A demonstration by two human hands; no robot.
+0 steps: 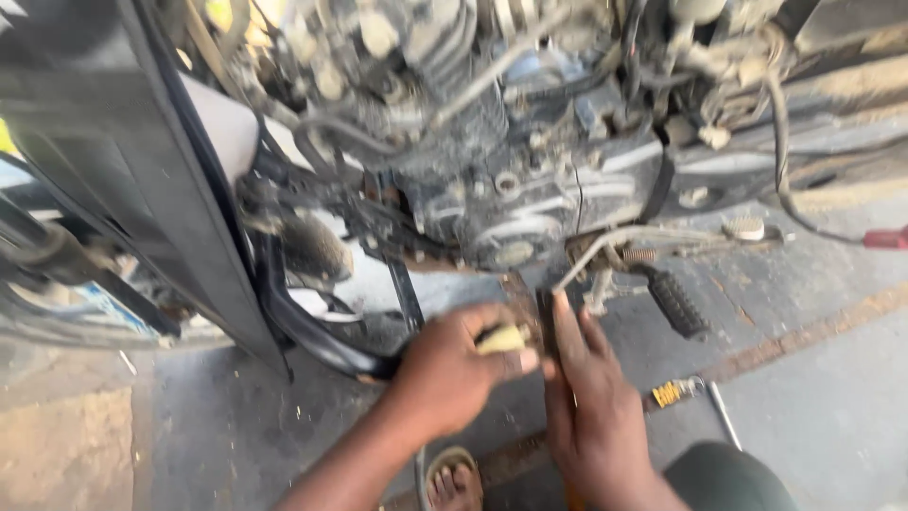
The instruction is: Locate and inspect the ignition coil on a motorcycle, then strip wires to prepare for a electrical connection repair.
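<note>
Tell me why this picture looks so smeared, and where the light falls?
Head view: motion blur smears the left hand, the right hand and the engine; daylight brightens the concrete floor at right, while the dark panel at left sits in shade.

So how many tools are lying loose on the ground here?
1: a screwdriver with a yellow handle, on the concrete right of the right hand. Others may be hidden beyond the frame.

Footpeg [675,303] and engine [511,161] crowding hands [530,378]

No clear packages, signs or screens. Only possible label: blurred pale-blue printed patch [95,305] at left, behind black panel [123,180]; shape indistinct.
</note>
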